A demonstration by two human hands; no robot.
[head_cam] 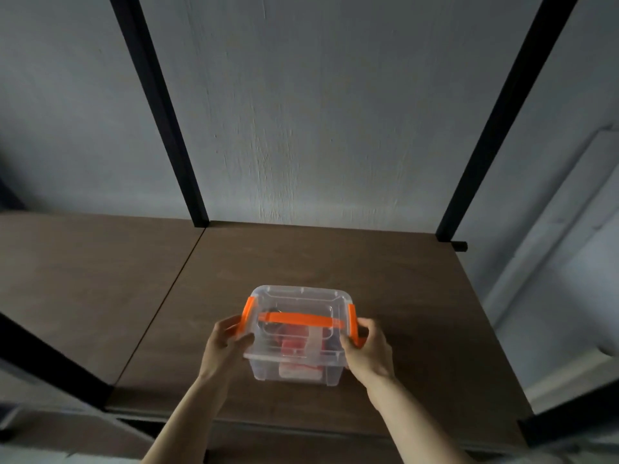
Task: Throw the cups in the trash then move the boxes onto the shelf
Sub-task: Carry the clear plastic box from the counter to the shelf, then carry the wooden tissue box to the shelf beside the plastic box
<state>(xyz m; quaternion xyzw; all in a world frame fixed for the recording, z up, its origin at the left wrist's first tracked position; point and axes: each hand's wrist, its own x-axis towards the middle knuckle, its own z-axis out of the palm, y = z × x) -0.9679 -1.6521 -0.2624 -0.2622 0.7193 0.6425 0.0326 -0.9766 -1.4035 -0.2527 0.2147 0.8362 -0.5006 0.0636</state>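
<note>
A small clear plastic box (298, 333) with an orange handle and orange side clips is over the brown wooden shelf (335, 262), near its front edge. Red items show through its walls. My left hand (225, 343) grips the box's left side at the orange clip. My right hand (368, 349) grips its right side at the other clip. I cannot tell whether the box rests on the board or hovers just above it. No cups or trash bin are in view.
Black metal posts (160, 112) (502, 118) rise from the shelf's back corners against a pale grey wall. A second brown shelf board (83, 279) adjoins on the left. A black frame bar (50, 360) crosses the lower left.
</note>
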